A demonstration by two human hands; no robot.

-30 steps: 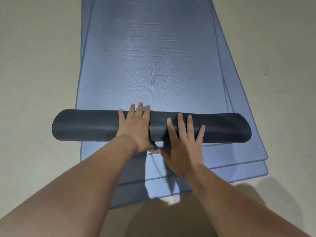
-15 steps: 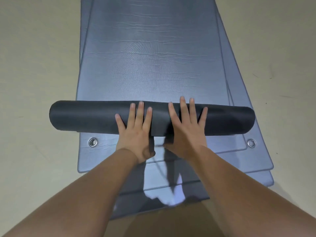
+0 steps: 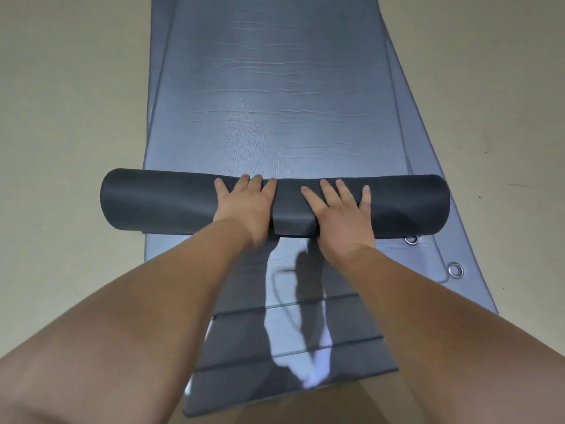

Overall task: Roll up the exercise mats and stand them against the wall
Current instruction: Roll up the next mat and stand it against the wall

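Mat roll (image 3: 168,203) under left hand (image 3: 247,206), right hand (image 3: 339,215)

The dark roll (image 3: 171,203) bars your path across the mat's width. Beyond it the unrolled mat (image 3: 275,102) lies flat and open; bare floor (image 3: 61,117) flanks both sides, passable.

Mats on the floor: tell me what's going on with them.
A person is rolling up the top mat. The left hand and the right hand press side by side, fingers flat, on the middle of the dark roll. The roll lies across a stack of mats on the floor. Most of the top mat lies flat beyond the roll, not yet rolled. No mat stands upright in view.
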